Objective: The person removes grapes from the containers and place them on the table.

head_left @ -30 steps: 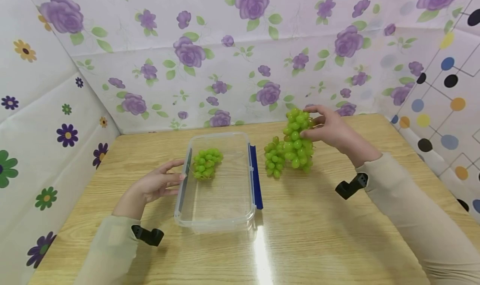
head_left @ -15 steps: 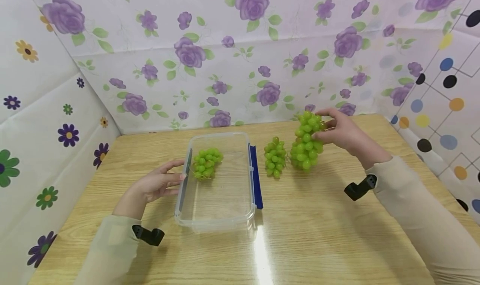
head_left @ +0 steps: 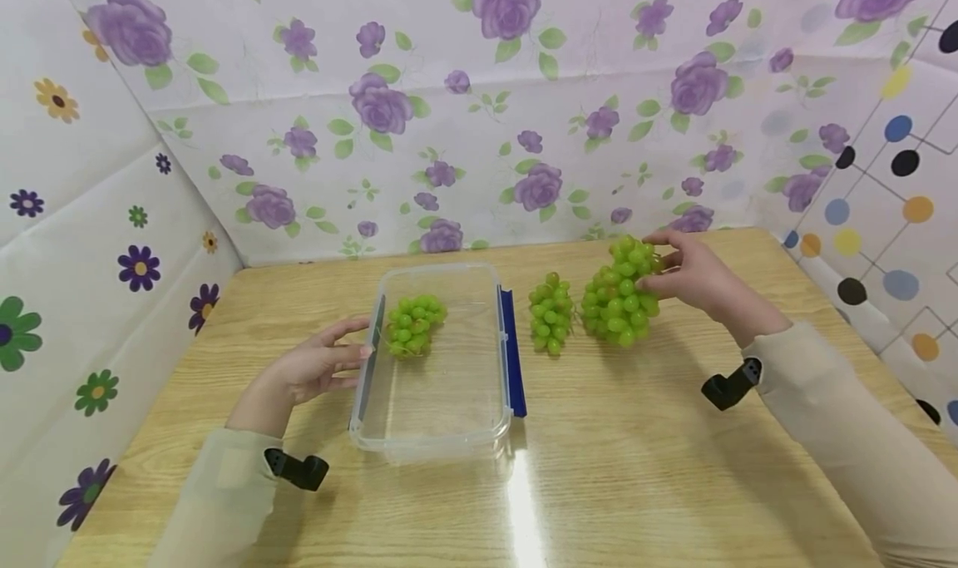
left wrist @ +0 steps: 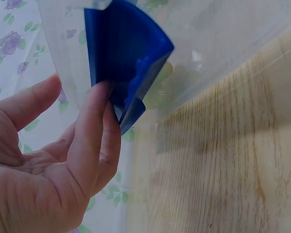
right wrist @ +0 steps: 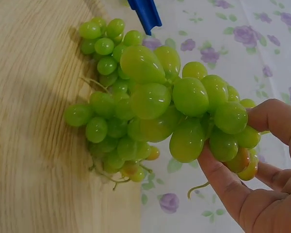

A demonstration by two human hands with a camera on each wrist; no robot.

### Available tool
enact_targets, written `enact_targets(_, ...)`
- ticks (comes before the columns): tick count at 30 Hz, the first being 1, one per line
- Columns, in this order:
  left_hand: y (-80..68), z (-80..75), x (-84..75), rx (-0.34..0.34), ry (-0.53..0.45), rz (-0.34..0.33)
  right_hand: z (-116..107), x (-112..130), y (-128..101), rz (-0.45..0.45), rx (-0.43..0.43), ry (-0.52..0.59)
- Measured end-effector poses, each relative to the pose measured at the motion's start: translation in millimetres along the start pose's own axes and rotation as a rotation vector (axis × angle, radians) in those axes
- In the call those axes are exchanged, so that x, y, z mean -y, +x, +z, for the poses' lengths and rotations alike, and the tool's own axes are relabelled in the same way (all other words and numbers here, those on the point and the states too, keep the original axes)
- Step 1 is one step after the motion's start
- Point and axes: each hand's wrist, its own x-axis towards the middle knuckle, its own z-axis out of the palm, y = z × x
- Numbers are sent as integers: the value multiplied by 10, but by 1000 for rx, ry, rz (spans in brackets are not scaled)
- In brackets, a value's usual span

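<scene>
**Three grape bunches, one in hand**

Three bunches show: one inside the clear container (head_left: 430,435), a small bunch (head_left: 550,312) on the table beside its blue latch, and the large bunch (head_left: 619,295) pinched by the right hand (head_left: 692,277) at its top end. Its long axis tilts down toward the container, which lies to that hand's left. The left hand (head_left: 314,370), fingers relaxed and fairly straight, touches the container's left-side clip.

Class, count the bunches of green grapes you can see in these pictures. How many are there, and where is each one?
3. One bunch lies inside the clear container, one small bunch lies on the table beside it, and the right hand holds the large bunch.
</scene>
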Motion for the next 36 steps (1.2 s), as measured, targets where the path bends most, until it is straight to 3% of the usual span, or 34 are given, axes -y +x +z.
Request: enact_targets(36, -5, 4, 8, -15, -2, -4, 1, -561, 49, 100, -66, 25)
